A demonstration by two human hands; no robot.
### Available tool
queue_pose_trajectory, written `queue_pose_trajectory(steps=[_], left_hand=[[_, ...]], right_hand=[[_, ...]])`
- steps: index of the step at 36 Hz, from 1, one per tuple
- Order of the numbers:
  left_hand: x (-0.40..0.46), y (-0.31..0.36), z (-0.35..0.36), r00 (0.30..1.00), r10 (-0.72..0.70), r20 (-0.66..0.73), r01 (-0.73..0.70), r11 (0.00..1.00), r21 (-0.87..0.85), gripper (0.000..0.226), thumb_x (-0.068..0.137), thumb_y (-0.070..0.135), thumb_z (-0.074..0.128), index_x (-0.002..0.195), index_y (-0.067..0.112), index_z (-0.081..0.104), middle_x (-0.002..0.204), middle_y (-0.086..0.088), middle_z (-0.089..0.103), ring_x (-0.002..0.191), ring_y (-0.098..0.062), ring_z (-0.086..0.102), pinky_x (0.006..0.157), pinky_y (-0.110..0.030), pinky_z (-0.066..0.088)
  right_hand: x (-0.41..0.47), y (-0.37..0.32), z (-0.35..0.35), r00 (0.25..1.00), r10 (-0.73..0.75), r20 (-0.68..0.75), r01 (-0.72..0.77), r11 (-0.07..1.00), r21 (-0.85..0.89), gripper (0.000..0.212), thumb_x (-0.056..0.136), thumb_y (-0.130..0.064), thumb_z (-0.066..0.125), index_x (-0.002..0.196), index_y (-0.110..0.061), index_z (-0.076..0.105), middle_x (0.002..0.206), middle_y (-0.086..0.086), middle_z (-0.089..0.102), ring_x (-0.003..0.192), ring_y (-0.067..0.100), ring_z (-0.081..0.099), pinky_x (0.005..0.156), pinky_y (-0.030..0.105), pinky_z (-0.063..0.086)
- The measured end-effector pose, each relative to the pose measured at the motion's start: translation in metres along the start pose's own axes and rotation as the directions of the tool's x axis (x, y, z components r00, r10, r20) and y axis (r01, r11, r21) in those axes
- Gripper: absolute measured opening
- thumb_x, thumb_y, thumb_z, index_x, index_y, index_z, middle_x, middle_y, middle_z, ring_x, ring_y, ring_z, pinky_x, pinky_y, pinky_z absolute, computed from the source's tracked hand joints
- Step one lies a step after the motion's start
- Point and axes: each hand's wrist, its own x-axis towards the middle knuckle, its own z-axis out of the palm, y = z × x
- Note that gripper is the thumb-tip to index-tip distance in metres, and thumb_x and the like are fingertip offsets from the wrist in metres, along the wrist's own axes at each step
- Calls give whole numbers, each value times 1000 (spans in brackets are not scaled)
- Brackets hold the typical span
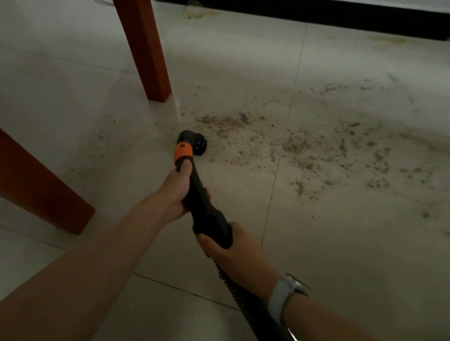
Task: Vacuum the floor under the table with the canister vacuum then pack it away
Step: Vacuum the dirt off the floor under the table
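- Vacuum hose [267, 313], black and ribbed, runs up from the bottom edge, just beside my right forearm, to the handle.
- My right hand [234, 245], a white watch [282, 296] on its wrist, wraps around the rear of the black handle [205, 206].
- My left hand [177, 189] grips the handle further forward, thumb just behind the orange collar [183, 150].
- The round nozzle [196, 140] sits low over the tiled floor [351, 267], at the edge of the scattered debris [297, 147].
- Beyond stand wooden counter legs [141, 23], then the black skirting board [335, 12].
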Motion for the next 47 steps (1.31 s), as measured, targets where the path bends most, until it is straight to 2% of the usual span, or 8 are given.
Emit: queue_pose_trajectory(steps=[3,9,14,20,31,40,44,47], left_hand=[[-7,-16,4,1000,12,12,-12,1000,20,53,102,35,38,145,6,26,97,-17,56,64,-26,53,56,-40,47],[-21,-39,10,999,4,46,-5,999,32,50,102,34,37,144,8,26,84,-12,51,65,-26,55,57,-40,47],[-24,-42,13,998,-18,56,16,999,45,49,102,34,38,143,10,26,86,-12,51,66,-27,56,58,-41,48],[-7,-12,20,1000,5,23,-6,1000,25,50,101,37,39,137,2,34,81,-13,52,65,-27,54,57,-40,47],[5,3,29,999,-22,25,19,993,118,55,100,40,39,144,9,28,93,-13,53,66,-26,57,50,-37,48],[-17,-38,39,998,16,63,-24,992,124,53,102,35,37,147,12,20,86,-15,55,65,-29,57,57,-41,49],[-24,-51,40,998,17,64,-27,988,152,54,102,35,37,147,11,20,100,-19,57,66,-28,59,57,-40,50],[-32,-63,41,997,5,77,-16,989,148,52,102,34,37,147,13,20,86,-13,54,64,-27,59,58,-40,50]], right_hand=[[-14,14,-3,1000,14,15,-14,1000,14,43,83,-50,64,102,-13,53,81,4,63,62,14,58,61,32,53],[-41,33,-8,999,-32,-12,33,998,49,31,82,-47,65,88,-22,49,67,-6,60,46,-3,54,49,17,45],[-45,35,-9,999,-38,-25,38,999,6,33,82,-50,64,88,-21,49,72,-5,60,52,0,53,49,14,42],[-7,12,-20,1000,-15,21,14,999,36,41,82,-51,64,101,-16,52,78,-1,62,56,9,56,56,26,51],[1,7,-22,999,18,-32,-18,1000,6,39,83,-52,61,96,-17,52,75,0,63,56,13,58,61,34,56],[-37,38,-29,999,32,-20,-32,999,-15,39,83,-49,63,100,-16,52,79,-3,61,62,6,56,54,15,43],[-51,45,-30,1000,28,-15,-27,1000,12,34,82,-50,64,94,-20,50,76,-3,64,56,2,57,54,18,47],[-66,52,-29,999,34,-6,-34,998,60,32,82,-48,65,89,-21,48,71,-1,64,49,4,58,52,24,50]])
